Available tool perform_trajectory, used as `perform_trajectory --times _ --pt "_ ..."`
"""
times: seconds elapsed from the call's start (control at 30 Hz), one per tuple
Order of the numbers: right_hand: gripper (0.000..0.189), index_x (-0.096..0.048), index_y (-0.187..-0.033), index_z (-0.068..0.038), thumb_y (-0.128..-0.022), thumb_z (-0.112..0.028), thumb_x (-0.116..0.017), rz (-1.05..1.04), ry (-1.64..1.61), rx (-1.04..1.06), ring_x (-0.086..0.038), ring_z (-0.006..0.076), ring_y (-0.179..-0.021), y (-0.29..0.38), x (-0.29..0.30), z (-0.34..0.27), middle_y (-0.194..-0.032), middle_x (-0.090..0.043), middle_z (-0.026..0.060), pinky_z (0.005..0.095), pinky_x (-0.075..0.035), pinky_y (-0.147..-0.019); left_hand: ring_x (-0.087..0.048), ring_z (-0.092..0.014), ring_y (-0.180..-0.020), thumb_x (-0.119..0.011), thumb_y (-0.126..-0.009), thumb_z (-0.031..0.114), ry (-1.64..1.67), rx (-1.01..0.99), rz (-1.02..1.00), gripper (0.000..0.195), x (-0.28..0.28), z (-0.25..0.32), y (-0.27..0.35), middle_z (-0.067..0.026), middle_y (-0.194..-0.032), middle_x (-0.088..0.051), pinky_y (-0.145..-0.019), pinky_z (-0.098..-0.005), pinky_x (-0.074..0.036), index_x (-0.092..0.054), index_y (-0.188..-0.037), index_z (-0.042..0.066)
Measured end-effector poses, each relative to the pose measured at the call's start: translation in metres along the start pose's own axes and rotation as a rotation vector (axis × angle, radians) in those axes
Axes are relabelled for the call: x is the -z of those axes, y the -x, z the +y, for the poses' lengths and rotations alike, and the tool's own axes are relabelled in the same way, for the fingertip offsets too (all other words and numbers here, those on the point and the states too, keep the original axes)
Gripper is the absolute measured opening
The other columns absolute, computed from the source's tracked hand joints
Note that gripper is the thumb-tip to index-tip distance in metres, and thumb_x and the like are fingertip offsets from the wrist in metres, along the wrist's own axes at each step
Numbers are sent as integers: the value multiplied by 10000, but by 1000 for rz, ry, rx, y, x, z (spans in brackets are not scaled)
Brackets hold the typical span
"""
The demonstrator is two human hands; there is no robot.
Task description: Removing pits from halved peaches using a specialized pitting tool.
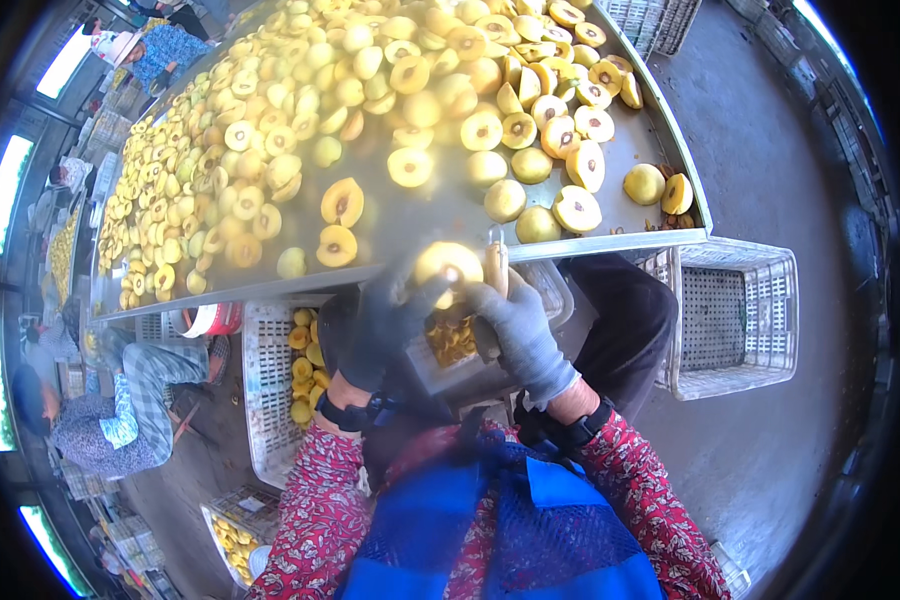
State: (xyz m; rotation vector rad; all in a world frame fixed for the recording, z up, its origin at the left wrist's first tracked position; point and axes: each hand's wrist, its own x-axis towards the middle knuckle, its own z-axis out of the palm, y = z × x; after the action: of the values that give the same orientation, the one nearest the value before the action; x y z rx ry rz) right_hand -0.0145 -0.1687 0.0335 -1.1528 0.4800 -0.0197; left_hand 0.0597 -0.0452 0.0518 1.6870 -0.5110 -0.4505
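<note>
My left hand (382, 322), in a dark glove, holds a halved yellow stone fruit (450, 266) just beyond the near edge of a metal table (420, 217). My right hand (516, 319), in a grey knit glove, grips a small pitting tool with a wooden handle (497, 270) and a looped metal tip, close beside the fruit. Glare and blur hide the left fingertips. Under my hands, a container (435, 371) holds small yellowish-brown pieces. Many yellow fruit halves (410, 166) lie cut side up or down on the table, heaped towards its far side.
A white plastic crate (270, 420) with fruit halves stands left of my legs; another crate (772, 322) stands at the right. A red and white bucket (221, 319) is under the table's left part. One person (112, 427) sits at the left, another (168, 60) at the far left.
</note>
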Motion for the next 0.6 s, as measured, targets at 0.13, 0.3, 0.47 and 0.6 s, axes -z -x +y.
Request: perform_trajectory --times 0.13,0.3,0.47,0.6 --pt "179 -503 -838 -15 -776 -182 -526 -84 -235 -195 -414 71 -426 16 -9 -7 -589 -495 28 187 -321 -381 -391 -185 -1088 -566 -745 108 -293 -249 -104 644 3 8 20 -145 -1227 -369 -904 -308 -335 -225 -1280 -4" --pt "219 -486 -781 -30 -793 -247 -516 -150 -320 -280 -350 77 -345 36 -14 -13 -495 -408 4 198 -272 -323 -361 -233 -1129 -580 -757 211 -163 -412 -22 680 -9 -3 29 -170 -1231 -367 -938 -344 -301 -210 -1282 -12" --pt "234 -494 -787 -39 -797 -272 -509 -136 -310 -342 -366 72 -373 49 -20 -22 -479 -396 -2 184 -272 -347 -406 -255 -1088 -566 -773 324 -462 -673 73 696 -14 18 40 -175 -1209 -377 -895 -366 -358 -225 -1264 -31" --pt "246 -509 -824 -24 -788 -267 -518 -134 -241 -270 -377 64 -383 47 -27 -17 -487 -408 -4 182 -274 -351 -506 -234 -864 -456 -778 423 -366 -517 408 543 -20 15 41 -113 -990 -569 -793 -344 -353 -466 -1106 -9"
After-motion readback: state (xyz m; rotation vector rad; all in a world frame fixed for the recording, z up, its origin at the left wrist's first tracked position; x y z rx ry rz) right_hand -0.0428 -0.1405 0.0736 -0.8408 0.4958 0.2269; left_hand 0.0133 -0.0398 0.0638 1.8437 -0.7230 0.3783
